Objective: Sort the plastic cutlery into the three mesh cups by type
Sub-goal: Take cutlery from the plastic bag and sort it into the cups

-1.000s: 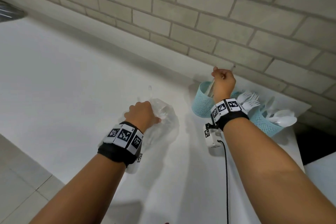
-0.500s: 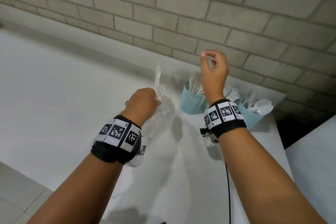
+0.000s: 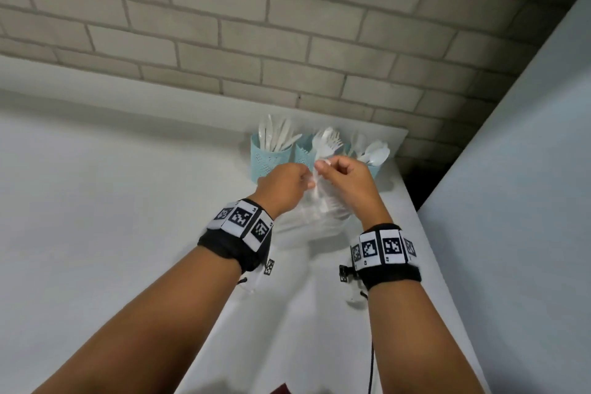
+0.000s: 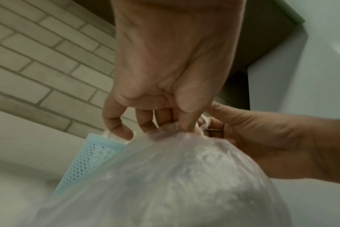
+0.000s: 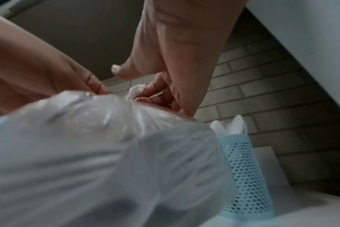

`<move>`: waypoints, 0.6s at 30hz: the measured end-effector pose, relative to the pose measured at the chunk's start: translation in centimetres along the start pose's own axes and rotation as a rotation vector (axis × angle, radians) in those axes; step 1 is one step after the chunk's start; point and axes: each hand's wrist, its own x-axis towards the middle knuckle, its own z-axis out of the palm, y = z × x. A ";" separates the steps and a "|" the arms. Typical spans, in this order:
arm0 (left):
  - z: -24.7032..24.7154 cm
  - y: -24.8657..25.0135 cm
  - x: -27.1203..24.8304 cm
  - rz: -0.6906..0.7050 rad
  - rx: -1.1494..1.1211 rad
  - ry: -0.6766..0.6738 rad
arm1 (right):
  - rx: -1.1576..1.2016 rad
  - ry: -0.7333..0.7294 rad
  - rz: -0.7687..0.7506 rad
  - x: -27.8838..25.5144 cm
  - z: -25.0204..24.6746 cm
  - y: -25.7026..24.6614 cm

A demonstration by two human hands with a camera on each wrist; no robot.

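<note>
Three light-blue mesh cups stand in a row at the back of the white counter: the left cup (image 3: pixel 270 157) holds white knives, the middle cup (image 3: pixel 304 152) forks, the right cup (image 3: pixel 374 166) spoons. In front of them both hands hold up a clear plastic bag (image 3: pixel 323 214). My left hand (image 3: pixel 287 185) grips the bag's gathered neck (image 4: pixel 177 130). My right hand (image 3: pixel 343 176) pinches the twisted white top of the bag (image 5: pixel 135 92). Whether any cutlery is inside the bag I cannot tell.
A grey brick wall (image 3: pixel 287 25) rises right behind the cups. A tall white panel (image 3: pixel 527 201) stands on the right beyond a dark gap (image 3: pixel 422 182). The counter (image 3: pixel 112 201) stretches out to the left. A black cable (image 3: pixel 371 368) hangs from my right wrist.
My right hand came down from above the cups to the bag's top and took hold of it. My left hand carried the bag right, up to the cups. The view tilted up.
</note>
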 end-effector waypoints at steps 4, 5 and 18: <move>1.8 -0.2 0.2 0.008 0.042 -0.055 | -0.073 0.065 0.029 -1.2 -0.8 1.3; 2.1 -0.4 0.1 0.012 0.050 -0.051 | -0.082 0.080 0.029 -1.5 -0.8 1.6; 2.3 -1.9 -0.7 0.052 0.071 -0.026 | 0.137 0.515 -0.153 -2.6 -2.0 -0.2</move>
